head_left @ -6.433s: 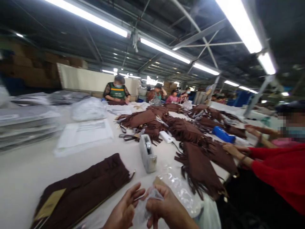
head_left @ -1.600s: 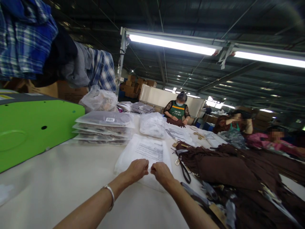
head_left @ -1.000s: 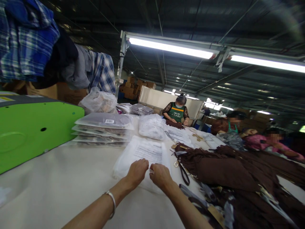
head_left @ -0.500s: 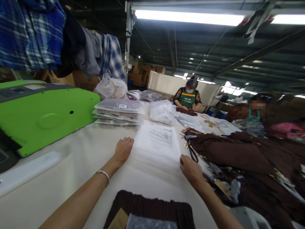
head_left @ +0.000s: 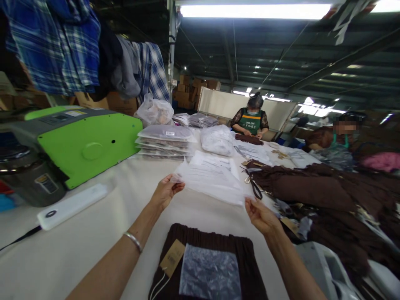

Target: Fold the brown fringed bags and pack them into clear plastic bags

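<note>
A thin translucent plastic bag point(head_left: 215, 181) is lifted by its near edge above a stack of similar printed bags. My left hand point(head_left: 165, 191) pinches its left corner between thumb and fingers. At its right corner, my right hand point(head_left: 261, 214) has its fingertips closed on the edge. Nearer to me lies a folded dark brown garment point(head_left: 168, 246), with a tan tag point(head_left: 172, 258) and a grey plastic packet point(head_left: 209, 273) on top.
A green machine point(head_left: 93, 146), a dark jar point(head_left: 34, 179) and a white device point(head_left: 73, 206) stand left. Packed bags point(head_left: 165, 143) are piled behind. Brown garments point(head_left: 306, 187) cover the right side. Two people are across the table point(head_left: 125, 187).
Both hands have raised the top bag's near edge off the stack, and their fingers have turned upward. The view has shifted down and left, showing more of the folded garment and the jar.
</note>
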### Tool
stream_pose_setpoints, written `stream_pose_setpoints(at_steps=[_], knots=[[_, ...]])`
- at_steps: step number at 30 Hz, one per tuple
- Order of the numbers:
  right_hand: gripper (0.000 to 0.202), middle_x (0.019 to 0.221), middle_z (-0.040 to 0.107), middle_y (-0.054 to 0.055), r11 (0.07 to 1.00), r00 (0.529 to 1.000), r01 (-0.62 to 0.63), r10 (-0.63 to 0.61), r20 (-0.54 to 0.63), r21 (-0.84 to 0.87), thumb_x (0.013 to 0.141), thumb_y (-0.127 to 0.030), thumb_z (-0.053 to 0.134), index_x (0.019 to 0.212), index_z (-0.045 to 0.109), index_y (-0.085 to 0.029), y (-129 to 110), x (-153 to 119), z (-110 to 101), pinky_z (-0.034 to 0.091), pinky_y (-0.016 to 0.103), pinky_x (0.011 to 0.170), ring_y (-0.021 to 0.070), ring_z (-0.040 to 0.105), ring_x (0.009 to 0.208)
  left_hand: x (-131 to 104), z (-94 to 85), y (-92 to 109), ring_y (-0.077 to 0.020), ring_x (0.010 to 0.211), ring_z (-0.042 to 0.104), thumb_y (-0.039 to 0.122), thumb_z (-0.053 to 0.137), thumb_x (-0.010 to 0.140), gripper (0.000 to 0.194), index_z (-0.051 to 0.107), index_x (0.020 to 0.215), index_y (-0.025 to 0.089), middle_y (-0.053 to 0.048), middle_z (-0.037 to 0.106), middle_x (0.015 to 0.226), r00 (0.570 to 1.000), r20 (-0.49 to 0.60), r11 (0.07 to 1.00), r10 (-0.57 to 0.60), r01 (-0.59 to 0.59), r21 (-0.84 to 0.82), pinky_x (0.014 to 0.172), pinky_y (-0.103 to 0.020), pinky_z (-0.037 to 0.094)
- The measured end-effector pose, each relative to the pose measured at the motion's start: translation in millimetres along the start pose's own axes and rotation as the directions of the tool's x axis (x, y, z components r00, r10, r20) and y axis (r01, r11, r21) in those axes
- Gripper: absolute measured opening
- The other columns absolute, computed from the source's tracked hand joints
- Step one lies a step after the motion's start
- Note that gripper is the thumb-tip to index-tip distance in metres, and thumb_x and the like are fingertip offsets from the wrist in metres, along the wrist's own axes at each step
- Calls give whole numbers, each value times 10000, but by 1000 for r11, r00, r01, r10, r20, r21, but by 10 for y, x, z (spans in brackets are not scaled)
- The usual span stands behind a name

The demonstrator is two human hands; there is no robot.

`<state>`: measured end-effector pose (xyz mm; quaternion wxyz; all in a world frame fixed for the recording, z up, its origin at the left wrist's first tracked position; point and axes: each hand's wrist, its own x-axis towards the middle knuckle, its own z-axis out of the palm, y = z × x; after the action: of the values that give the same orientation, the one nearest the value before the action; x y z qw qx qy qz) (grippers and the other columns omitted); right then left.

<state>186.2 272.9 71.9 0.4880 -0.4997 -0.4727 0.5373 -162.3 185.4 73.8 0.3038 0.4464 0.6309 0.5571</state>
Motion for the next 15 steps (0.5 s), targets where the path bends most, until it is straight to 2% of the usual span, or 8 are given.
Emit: stream_pose_setpoints(at_steps=[3, 6, 10, 12, 15], knots=[[444, 740, 665, -15, 999, 999, -28, 27, 30, 45, 527, -361, 793, 762, 435, -243, 136, -273, -113, 572, 320, 722, 173, 677, 733, -227, 27, -78, -108, 571, 551, 372, 609, 877, 225, 567, 801, 164, 44, 567, 668, 996, 85, 997, 31, -37, 70, 570, -254, 470], [429, 633, 630, -33, 998, 998, -54, 55, 39, -29, 529, -365, 793, 708, 426, -237, 290, -490, -171, 557, 306, 658, 180, 663, 651, -404, 65, -159, -116, 544, 477, 355, 686, 759, 295, 484, 611, 199, 77, 441, 534, 986, 155, 974, 53, -86, 211, 565, -242, 370], [351, 477, 491, -92, 976, 999, -40, 43, 6, -213, 517, -301, 772, 624, 448, -218, 399, -598, -236, 372, 195, 449, 104, 509, 467, -559, 62, -175, -151, 611, 492, 399, 543, 845, 278, 485, 637, 225, 51, 490, 573, 971, 233, 922, 59, -142, 360, 619, -265, 334], [322, 455, 451, -106, 955, 999, -39, 40, -3, -293, 510, -288, 756, 601, 457, -211, 416, -607, -279, 287, 184, 420, 75, 421, 430, -625, 33, -163, -163, 610, 509, 463, 459, 889, 322, 503, 669, 232, 34, 537, 603, 962, 271, 903, 31, -143, 404, 614, -273, 331], [277, 444, 419, -117, 929, 996, -79, 89, 12, -362, 528, -303, 696, 613, 445, -222, 442, -625, -324, 248, 189, 405, 72, 369, 401, -714, -36, -146, -185, 613, 545, 560, 384, 902, 413, 525, 689, 236, 8, 590, 635, 954, 300, 893, -28, -111, 436, 607, -282, 352]])
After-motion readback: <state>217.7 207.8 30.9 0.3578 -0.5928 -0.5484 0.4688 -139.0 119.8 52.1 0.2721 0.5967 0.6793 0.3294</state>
